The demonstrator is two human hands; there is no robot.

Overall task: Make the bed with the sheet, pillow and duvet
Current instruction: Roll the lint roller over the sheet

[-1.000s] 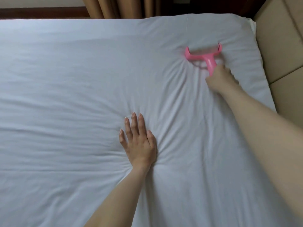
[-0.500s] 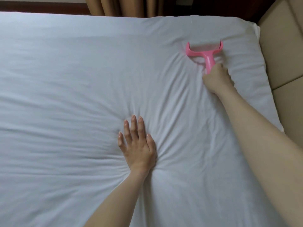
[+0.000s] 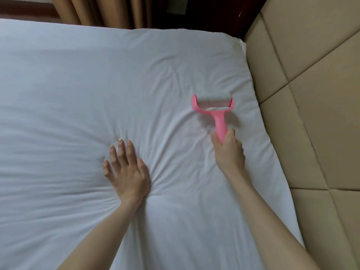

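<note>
Sheet-cleaning step: left hand (image 3: 126, 176) lies flat and spread on the sheet (image 3: 78, 94), right hand (image 3: 228, 151) clamped on the pink lint roller (image 3: 213, 108), likely needing another stroke

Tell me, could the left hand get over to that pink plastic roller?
Probably yes: the left hand lies flat on the white sheet, with only bare sheet between it and the pink plastic roller held by the right hand.
</note>
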